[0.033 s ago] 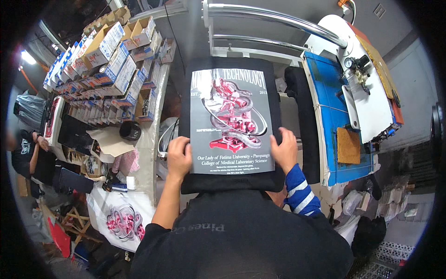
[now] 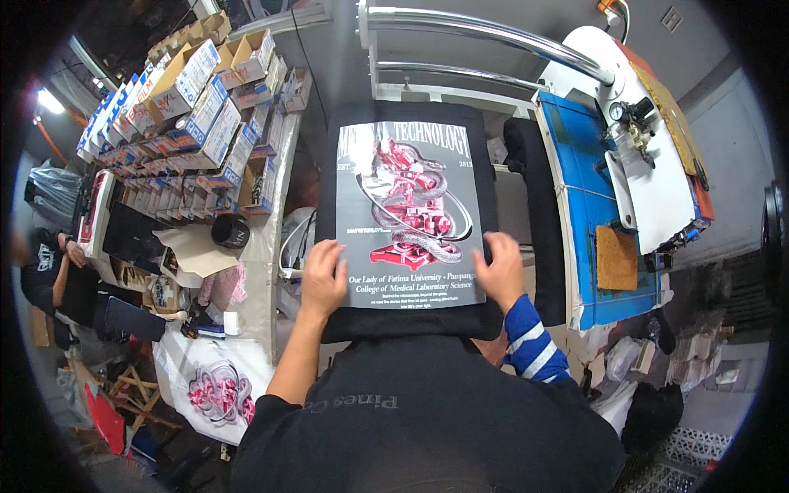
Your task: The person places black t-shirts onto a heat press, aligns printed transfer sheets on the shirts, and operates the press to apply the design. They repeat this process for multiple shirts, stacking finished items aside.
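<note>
A grey transfer sheet (image 2: pixel 411 209) with a red and silver machine picture and white lettering lies on a black garment (image 2: pixel 327 193), which is spread over the heat press's lower board. Glare covers part of the sheet's upper left. At its lower left edge is my left hand (image 2: pixel 323 278), thumb apart from the fingers. My right hand (image 2: pixel 501 269) is at the lower right edge, its thumb reaching over the sheet. Nothing shows in either hand; whether the fingertips touch the sheet I cannot tell. A blue sleeve with white stripes (image 2: pixel 532 338) covers my right forearm.
Beyond the garment run chrome bars (image 2: pixel 493 37). To the right is the blue-covered board (image 2: pixel 579 177) with a brown pad (image 2: pixel 616 257), beside a white machine housing with a gauge (image 2: pixel 618 110). Stacked cartons (image 2: pixel 193 123) and a printed white sheet (image 2: pixel 215 386) are left; a person (image 2: pixel 45 271) stands far left.
My left hand has shifted slightly right, over the sheet's edge. My right hand has edged a little left and down. The sheet and garment stay in place.
</note>
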`<state>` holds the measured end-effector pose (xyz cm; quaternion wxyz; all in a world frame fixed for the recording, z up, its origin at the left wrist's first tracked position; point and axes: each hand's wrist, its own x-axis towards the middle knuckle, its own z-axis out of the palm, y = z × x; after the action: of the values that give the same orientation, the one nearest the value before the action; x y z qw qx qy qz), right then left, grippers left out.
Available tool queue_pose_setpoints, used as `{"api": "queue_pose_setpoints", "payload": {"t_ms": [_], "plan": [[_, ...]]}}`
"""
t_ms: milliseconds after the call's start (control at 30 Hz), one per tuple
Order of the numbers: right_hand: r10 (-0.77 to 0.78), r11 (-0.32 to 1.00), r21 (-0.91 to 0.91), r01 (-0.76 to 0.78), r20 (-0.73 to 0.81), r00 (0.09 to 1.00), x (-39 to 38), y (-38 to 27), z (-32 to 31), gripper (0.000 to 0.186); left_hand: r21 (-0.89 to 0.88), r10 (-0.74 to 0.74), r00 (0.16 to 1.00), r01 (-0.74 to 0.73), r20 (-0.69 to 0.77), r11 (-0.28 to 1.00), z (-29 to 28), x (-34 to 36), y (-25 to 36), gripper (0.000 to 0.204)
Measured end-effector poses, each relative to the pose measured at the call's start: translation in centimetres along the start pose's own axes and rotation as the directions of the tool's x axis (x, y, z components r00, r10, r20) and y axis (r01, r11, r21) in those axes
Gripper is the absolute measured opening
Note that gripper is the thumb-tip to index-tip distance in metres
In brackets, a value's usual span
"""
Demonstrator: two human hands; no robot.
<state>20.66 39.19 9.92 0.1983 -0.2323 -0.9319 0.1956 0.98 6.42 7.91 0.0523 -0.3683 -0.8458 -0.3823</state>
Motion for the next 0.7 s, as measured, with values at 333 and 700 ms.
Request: {"api": "queue_pose_setpoints", "payload": {"t_ms": [333,700], "plan": [[-0.107,0.988,-0.100,0.114,0.067,0.992,-2.7,0.2,2.4,0.059,0.115,0.037,0.983,-0.059,0.182,0.992,1.9,2.0,-1.8,0.052],[-0.046,0.993,-0.101,0.054,0.080,0.996,-2.3,-0.3,2.3,0.056,0.027,0.058,0.986,-0.063,0.156,0.998,1.7,2.2,-2.0,0.058]]}}
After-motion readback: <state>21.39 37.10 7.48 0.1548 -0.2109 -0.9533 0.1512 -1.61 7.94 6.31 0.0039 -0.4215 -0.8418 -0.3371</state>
